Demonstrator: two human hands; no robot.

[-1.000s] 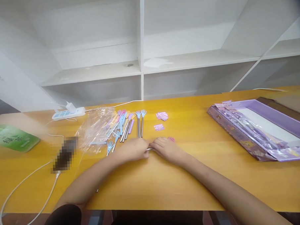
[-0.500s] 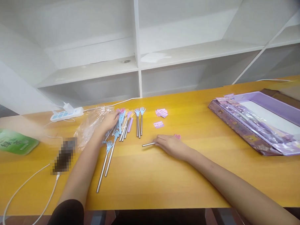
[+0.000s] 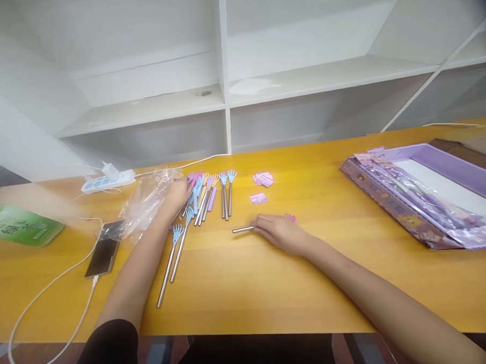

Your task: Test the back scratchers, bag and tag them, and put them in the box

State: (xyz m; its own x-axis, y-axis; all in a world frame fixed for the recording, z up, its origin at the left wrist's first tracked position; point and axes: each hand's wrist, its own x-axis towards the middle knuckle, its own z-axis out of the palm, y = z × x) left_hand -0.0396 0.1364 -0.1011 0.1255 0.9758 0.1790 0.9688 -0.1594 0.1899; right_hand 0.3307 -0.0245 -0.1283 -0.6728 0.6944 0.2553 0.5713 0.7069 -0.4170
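My right hand rests low over the table, closed around a back scratcher whose metal rod sticks out to the left and whose pink claw head shows beyond the knuckles. My left hand is at the left side of a pile of back scratchers with blue, yellow, purple and pink heads. Its fingers are closed on a pink back scratcher, partly hidden by the hand. Two blue-headed back scratchers lie extended by my left forearm. Two more blue-headed ones lie right of the pile.
Small pink printed cards lie right of the pile. A purple box with plastic-wrapped packs stands at the right. On the left are a clear plastic bag, a power strip, a cabled phone and a green package.
My left hand has drawn slightly, and more of a pink piece shows at its fingertips. My right hand keeps its hold on the back scratcher. The view has shifted slightly.
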